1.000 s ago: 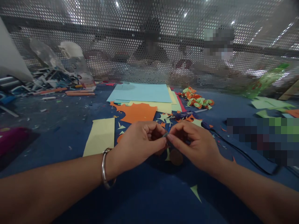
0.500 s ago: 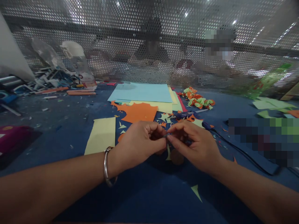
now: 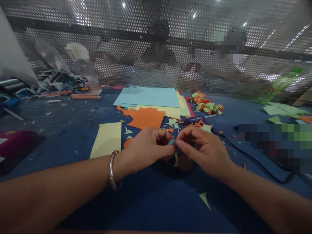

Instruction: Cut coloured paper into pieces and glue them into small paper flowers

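Observation:
Both my hands meet just above the table, in the middle of the head view. The fingertips of my left hand [image 3: 148, 148] pinch a small light blue piece [image 3: 172, 142], which looks like paper. My right hand [image 3: 207, 149] is closed on its other end, thumb against forefinger. Fingers cover most of the piece, so its full shape is hidden. Below them lies a brownish round piece [image 3: 185, 163], in shadow. Beyond my left hand is an orange sheet [image 3: 147, 117] with scalloped cut edges, and a pale yellow sheet [image 3: 107, 139] lies by my left wrist.
Stacked coloured paper [image 3: 148, 96] lies at the back, with crumpled green-and-orange paper pieces [image 3: 207, 106] beside it. Left stand a water bottle [image 3: 84, 66] and a pile of scraps [image 3: 56, 81]; a magenta pouch [image 3: 17, 143] lies nearer. A black cable [image 3: 246, 157] runs on the right.
The light blue piece between my fingertips shows more plainly now, as my fingertips have parted slightly. The hands otherwise stay in nearly the same place.

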`<state>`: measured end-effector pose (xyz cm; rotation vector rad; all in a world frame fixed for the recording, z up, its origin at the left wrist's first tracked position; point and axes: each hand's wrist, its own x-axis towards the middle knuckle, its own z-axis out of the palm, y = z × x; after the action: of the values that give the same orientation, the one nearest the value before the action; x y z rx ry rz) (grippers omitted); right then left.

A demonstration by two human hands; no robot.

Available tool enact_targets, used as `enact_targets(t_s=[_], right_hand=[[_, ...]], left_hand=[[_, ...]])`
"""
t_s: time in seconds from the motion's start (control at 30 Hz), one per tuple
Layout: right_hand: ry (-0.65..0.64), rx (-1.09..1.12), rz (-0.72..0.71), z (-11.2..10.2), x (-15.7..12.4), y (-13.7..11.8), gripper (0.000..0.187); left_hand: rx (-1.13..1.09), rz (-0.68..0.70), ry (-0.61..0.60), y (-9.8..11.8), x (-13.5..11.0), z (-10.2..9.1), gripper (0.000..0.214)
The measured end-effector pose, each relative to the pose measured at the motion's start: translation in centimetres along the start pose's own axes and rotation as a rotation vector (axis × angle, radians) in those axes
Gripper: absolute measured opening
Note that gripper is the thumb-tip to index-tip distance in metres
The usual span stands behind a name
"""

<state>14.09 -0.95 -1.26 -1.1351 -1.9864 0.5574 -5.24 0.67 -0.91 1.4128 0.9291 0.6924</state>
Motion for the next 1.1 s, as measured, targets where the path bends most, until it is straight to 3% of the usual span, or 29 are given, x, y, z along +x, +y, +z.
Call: enact_targets(t_s=[0.3, 0.53, 0.8, 1.0, 1.1], right_hand=[[-0.1, 0.277, 0.181, -0.2, 0.3, 0.1, 0.016], [-0.16, 0.45, 0.283, -0.3, 0.4, 0.0, 0.019], [-0.22, 0.536, 0.343, -0.6, 0.7, 0.3, 0.02], [-0.165, 0.518, 0.34, -0.5, 0.6, 0.1, 0.017], [-0.16, 0.49, 0.343, -0.4, 0.5, 0.1, 0.017]], left_hand=[[-0.128, -0.002, -0.042, -0.4, 0.2, -0.3, 0.024], [-0.043, 0.05, -0.094, -0.2, 0.0, -0.7, 0.023], [0.037, 0.074, -0.181, -0.2, 0.4, -1.4, 0.027], [0.065, 0.074, -0.222, -0.1, 0.8, -1.7, 0.026], [0.229, 0.143, -0.187, 0.2, 0.6, -1.9, 0.022]])
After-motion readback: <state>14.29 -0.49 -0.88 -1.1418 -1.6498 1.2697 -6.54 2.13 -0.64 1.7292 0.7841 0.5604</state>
